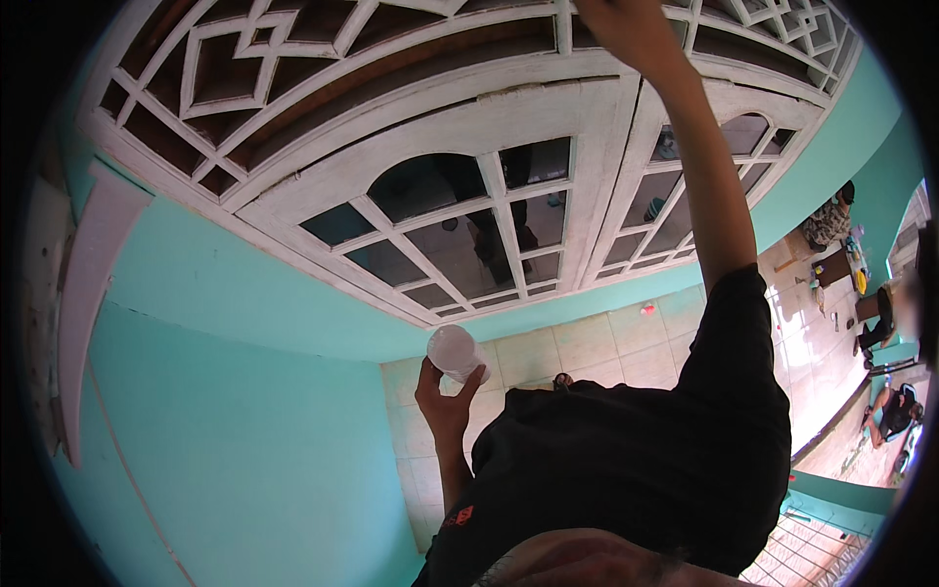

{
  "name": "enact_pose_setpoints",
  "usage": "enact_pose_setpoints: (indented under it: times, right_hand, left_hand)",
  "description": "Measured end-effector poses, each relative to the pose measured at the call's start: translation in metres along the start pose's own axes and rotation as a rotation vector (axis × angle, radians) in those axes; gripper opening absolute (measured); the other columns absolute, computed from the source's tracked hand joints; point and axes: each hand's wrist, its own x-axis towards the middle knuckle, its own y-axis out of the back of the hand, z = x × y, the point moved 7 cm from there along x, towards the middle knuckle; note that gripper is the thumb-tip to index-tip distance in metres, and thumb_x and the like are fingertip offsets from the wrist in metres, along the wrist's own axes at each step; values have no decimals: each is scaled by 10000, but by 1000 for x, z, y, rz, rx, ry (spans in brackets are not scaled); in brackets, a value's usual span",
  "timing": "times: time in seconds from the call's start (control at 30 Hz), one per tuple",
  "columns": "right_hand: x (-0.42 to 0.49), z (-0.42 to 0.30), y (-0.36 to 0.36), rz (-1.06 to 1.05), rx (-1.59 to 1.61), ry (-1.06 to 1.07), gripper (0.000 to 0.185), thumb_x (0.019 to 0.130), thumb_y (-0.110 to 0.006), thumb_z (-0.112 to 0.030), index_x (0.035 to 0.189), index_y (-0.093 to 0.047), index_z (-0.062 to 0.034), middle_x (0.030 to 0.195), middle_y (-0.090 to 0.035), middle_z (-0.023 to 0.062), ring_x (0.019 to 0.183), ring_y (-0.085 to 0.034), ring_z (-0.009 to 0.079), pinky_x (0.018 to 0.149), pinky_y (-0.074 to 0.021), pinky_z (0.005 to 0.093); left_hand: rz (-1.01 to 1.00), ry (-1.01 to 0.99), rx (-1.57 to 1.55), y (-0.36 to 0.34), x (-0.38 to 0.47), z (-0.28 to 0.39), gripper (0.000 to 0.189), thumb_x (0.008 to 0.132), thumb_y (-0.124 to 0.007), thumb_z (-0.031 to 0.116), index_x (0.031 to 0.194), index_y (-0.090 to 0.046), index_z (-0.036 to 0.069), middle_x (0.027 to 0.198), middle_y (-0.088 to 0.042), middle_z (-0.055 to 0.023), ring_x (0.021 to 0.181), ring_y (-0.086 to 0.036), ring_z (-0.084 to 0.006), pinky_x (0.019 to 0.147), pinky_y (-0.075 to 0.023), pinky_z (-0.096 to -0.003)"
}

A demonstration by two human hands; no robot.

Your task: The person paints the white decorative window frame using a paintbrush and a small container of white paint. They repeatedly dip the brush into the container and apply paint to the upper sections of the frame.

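Observation:
My left hand [449, 400] grips a white cylindrical container [456, 352], perhaps a stack of plastic cups, between thumb and fingers, low in front of the window. My right hand [623, 26] is raised on an outstretched arm to the white wooden lattice [440, 37] above the window. Its fingers are cut off by the top edge, so what they touch or hold cannot be seen. Below the lattice are white-painted frames [601, 183] with dark glass panes, arched at the top.
Turquoise walls [220, 411] surround the window, with a pale curved ledge [99, 293] at the left. Floor tiles [587, 341] lie below, with a small red and white thing [648, 309] on them. At the far right, several people [895, 414] sit near a table holding various items.

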Motion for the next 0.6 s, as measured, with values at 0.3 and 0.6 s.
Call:
enact_pose_setpoints:
  times: [0.3, 0.6]
  right_hand:
    - [-8, -13, -8, -123, 38, 2, 261, 1054, -532, -191, 1005, -588, 60, 845, -651, 119, 744, -642, 182, 660, -518, 318]
    - [-6, 12, -24, -83, -7, -15, 265, 1054, -533, -192, 985, -595, 56, 778, -638, 140, 742, -657, 193, 644, -507, 326]
  left_hand:
    - [-20, -32, 51, -3, 2, 5, 600, 707, -892, 134, 1220, -619, -17, 1106, -706, -139, 1066, -675, -247, 958, -507, -380]
    - [-24, -6, 38, -6, 6, 6, 598, 713, -885, 144, 1223, -616, -14, 1120, -707, -144, 1082, -670, -254, 983, -491, -391]
